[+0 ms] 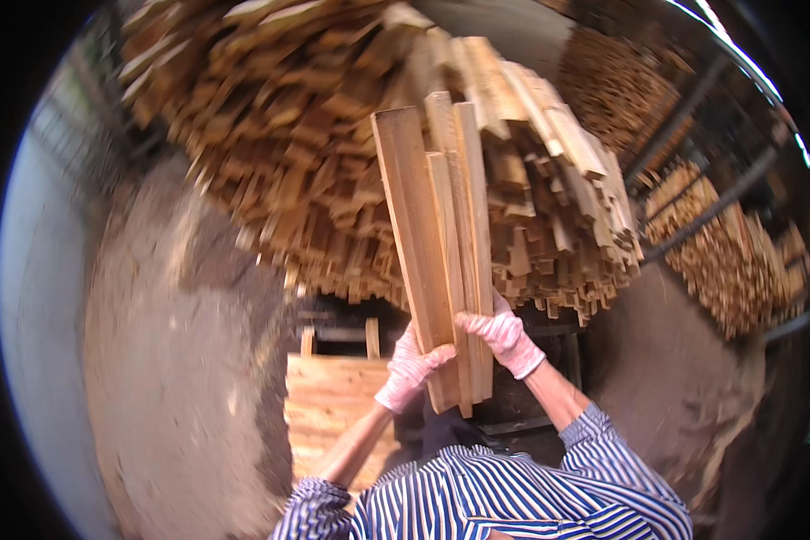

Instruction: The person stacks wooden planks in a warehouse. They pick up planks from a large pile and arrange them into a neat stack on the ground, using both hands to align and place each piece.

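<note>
Boards (411, 216) in both hands: raw-looking wood, matt, faces fairly smooth w/ fine grain, ends rough-cut. L hand (412, 367) & R hand (502, 337) both in knit cloth gloves, soft, matt, slightly ribbed. Shirt (549, 490): striped woven cloth, matt, creased. Big stack (315, 180): sawn wood, matt, rough overall w/ jagged ends. Pile at rt (715, 256): same type of wood, rough ends, finer detail blurred. Flat wood surface (328, 396), lower lt: pale, smoothish, faint sheen. Floor (180, 351): dusty, matt, rough; earth vs. concrete unclear. Wall (45, 225): smooth, matt, mat'l unclear. Bars (715, 200): prob. metal, dull.
</note>
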`<state>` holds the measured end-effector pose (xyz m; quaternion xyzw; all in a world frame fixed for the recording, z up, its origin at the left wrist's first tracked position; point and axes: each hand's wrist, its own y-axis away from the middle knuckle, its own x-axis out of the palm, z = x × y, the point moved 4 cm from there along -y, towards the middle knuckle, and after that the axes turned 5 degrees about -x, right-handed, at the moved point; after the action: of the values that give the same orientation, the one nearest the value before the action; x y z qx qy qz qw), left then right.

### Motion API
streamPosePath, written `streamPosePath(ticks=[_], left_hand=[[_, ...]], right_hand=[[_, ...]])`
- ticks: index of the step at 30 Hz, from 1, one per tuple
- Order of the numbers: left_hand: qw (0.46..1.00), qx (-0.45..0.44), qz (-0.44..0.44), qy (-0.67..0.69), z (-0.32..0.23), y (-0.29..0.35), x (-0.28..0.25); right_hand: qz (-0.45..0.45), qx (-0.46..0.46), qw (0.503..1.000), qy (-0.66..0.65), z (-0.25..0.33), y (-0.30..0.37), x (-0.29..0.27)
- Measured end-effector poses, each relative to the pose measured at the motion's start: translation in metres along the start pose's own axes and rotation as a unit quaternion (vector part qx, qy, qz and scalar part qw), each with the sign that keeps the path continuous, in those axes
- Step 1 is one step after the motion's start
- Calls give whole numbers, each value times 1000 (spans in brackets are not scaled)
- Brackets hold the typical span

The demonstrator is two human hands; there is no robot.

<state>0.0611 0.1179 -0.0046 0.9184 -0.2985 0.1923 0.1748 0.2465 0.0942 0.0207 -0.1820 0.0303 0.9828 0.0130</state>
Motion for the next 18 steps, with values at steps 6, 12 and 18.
streamPosePath(ticks=[6,12,18], left_hand=[[981,99,-162,-42,-66,93,-82],[910,-82,-392,-111,72,224,-206],[877,-40,-457,-145,237,260,-286]], right_hand=[[47,-35,988,-145,30,33,137],[364,-11,927,-94,38,11,276],[468,170,765,-408,-122,8,406]])
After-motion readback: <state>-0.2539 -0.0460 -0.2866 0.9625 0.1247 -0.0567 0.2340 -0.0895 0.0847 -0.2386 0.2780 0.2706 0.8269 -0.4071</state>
